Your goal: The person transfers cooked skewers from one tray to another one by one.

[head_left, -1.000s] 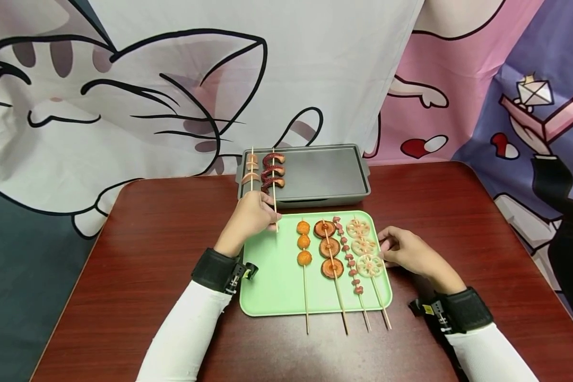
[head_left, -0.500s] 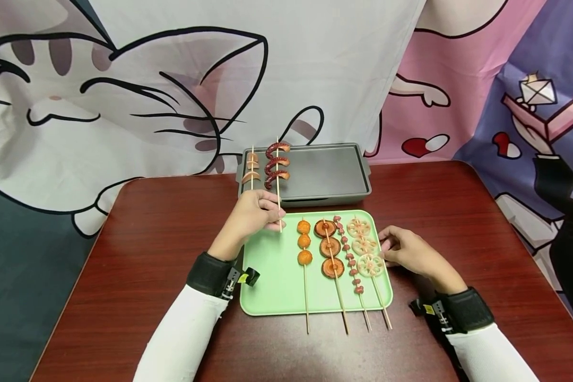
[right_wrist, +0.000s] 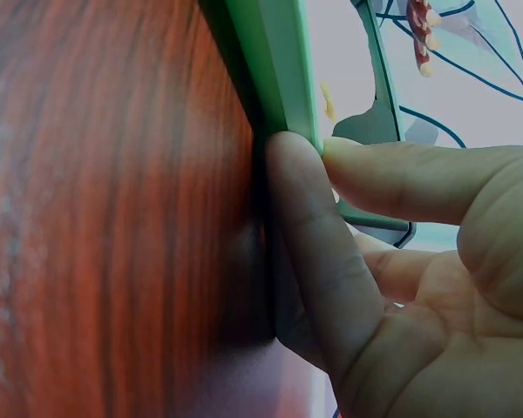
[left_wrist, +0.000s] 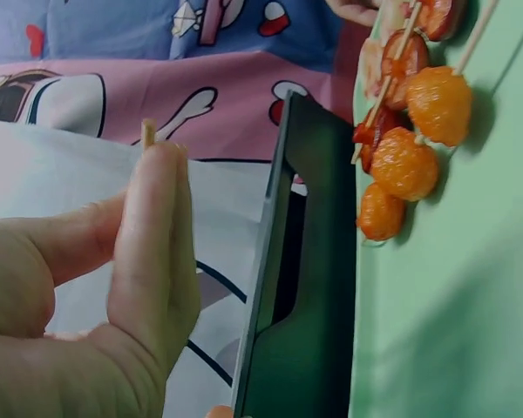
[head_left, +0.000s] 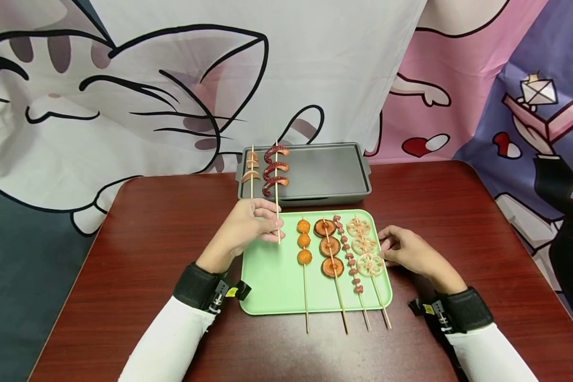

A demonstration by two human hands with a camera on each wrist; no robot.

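Observation:
My left hand (head_left: 245, 225) pinches the stick of a skewer threaded with dark red, curled pieces like octopus tentacle (head_left: 269, 170). It holds the skewer upright in the head view, over the left of the grey baking pan (head_left: 324, 170) and the back edge of the green tray (head_left: 272, 281). The stick's end (left_wrist: 148, 132) pokes out past the fingertips in the left wrist view. At the tray's right side, my right hand (head_left: 413, 254) grips the rim between thumb and fingers; the right wrist view shows this pinch on the green rim (right_wrist: 283, 70) close up.
A skewer of pale pieces (head_left: 251, 164) lies at the pan's left. On the tray lie skewers of orange balls (head_left: 304, 241), mushroom caps (head_left: 330, 246), small reddish pieces (head_left: 350, 262) and lotus root slices (head_left: 364, 245), their sticks overhanging the front. A printed cloth (head_left: 172, 106) hangs behind the table.
The left hand first lifted the tentacle skewer up and slightly right, then drew it back toward me, lower in the head view. The right hand stays on the tray rim.

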